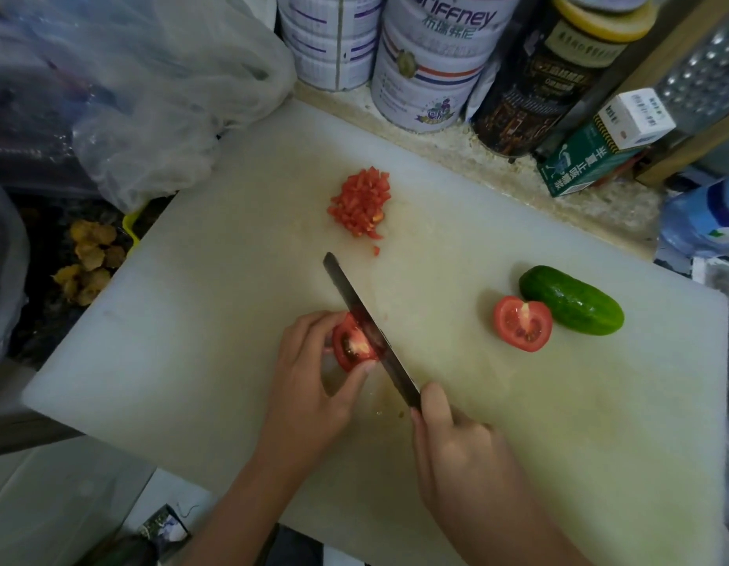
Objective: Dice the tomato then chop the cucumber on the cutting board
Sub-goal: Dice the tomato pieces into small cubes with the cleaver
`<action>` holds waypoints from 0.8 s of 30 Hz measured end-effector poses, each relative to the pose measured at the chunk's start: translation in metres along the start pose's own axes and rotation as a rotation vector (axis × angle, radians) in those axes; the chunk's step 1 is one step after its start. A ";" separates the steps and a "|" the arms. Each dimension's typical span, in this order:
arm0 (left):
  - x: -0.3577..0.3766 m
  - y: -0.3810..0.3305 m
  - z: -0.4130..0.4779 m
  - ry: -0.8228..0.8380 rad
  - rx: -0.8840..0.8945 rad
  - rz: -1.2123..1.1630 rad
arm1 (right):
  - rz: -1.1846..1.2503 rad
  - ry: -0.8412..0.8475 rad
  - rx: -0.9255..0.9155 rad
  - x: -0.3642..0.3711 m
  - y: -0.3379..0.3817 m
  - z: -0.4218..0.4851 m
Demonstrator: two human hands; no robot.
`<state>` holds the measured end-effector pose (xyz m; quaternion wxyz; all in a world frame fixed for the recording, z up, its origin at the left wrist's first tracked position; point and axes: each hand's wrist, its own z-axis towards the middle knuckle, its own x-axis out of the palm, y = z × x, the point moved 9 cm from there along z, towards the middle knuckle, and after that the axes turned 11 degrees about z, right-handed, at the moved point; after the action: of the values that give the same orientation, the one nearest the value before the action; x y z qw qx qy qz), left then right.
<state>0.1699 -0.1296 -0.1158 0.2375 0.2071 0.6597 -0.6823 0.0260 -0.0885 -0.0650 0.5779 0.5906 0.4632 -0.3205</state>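
On the white cutting board (216, 320), my left hand (309, 386) pinches a tomato piece (350, 347) between thumb and fingers, cut face to the right. My right hand (457, 447) grips the handle of a dark knife (367, 324), whose blade lies against the tomato piece's cut face and points away to the upper left. A pile of diced tomato (361, 204) lies further back on the board. A tomato half (523, 323) sits cut side up to the right, touching a whole green cucumber (571, 301).
Tall tins (432, 63) and a dark jar (534, 83) stand along the board's far edge, with small boxes (600, 149) at the far right. A clear plastic bag (150, 96) sits at the far left corner. Yellowish lumps (89, 263) lie off the board's left side.
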 end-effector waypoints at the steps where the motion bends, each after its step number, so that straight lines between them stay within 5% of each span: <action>1: 0.000 0.001 0.001 0.001 -0.004 0.000 | 0.002 -0.008 -0.010 0.001 0.002 0.004; 8: 0.000 0.000 0.004 0.001 -0.019 -0.020 | -0.068 -0.031 -0.034 0.007 0.006 0.016; 13: 0.001 0.001 0.004 0.002 -0.031 -0.012 | -0.152 0.101 0.074 0.021 -0.012 -0.008; 20: 0.001 0.002 0.005 0.008 -0.031 -0.017 | -0.066 -0.054 -0.058 0.007 0.015 0.035; 24: 0.001 -0.004 0.004 0.018 0.019 0.047 | 0.020 0.027 -0.023 0.011 0.005 0.020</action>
<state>0.1672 -0.1334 -0.1129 0.2454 0.2309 0.6501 -0.6810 0.0376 -0.1060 -0.0759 0.5817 0.5926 0.4687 -0.3012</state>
